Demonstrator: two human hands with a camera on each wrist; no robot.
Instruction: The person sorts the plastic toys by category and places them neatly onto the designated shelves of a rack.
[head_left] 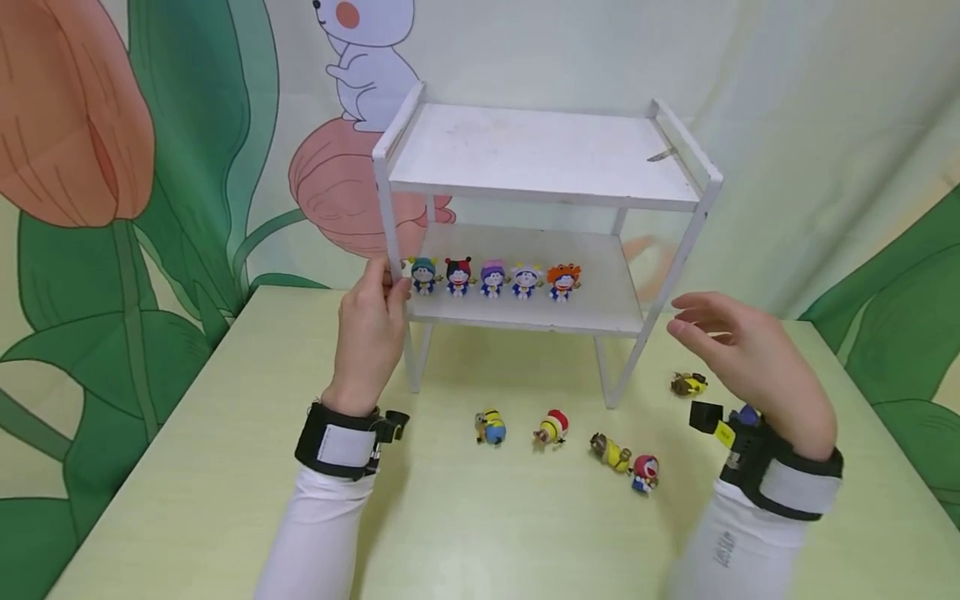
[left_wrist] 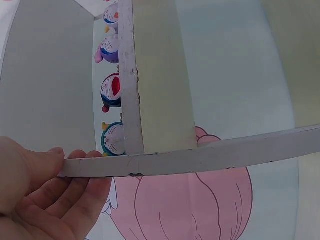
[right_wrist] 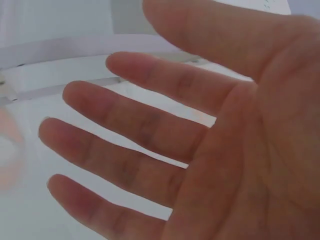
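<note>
A white two-tier shelf rack (head_left: pixel 540 158) stands at the back of the table. My left hand (head_left: pixel 372 333) grips its left front post, thumb on one side and fingers on the other; the left wrist view shows the post (left_wrist: pixel 165 162) between them. On the lower tier, a row of several small blue cat figurines (head_left: pixel 492 279) in different hats stands upright near the front edge. The one in the teal hat (head_left: pixel 423 277) is closest to my left hand. My right hand (head_left: pixel 738 342) is in the air right of the rack, fingers spread and holding nothing in the right wrist view.
On the table before the rack lie a blue-and-yellow figurine (head_left: pixel 492 427), a red-capped yellow one (head_left: pixel 552 428), a brown-and-yellow one (head_left: pixel 611 452) and a red-hooded one (head_left: pixel 646 473). Another yellow figurine (head_left: pixel 688 384) lies near my right hand. A blue object (head_left: pixel 747 415) is partly hidden behind the right wrist.
</note>
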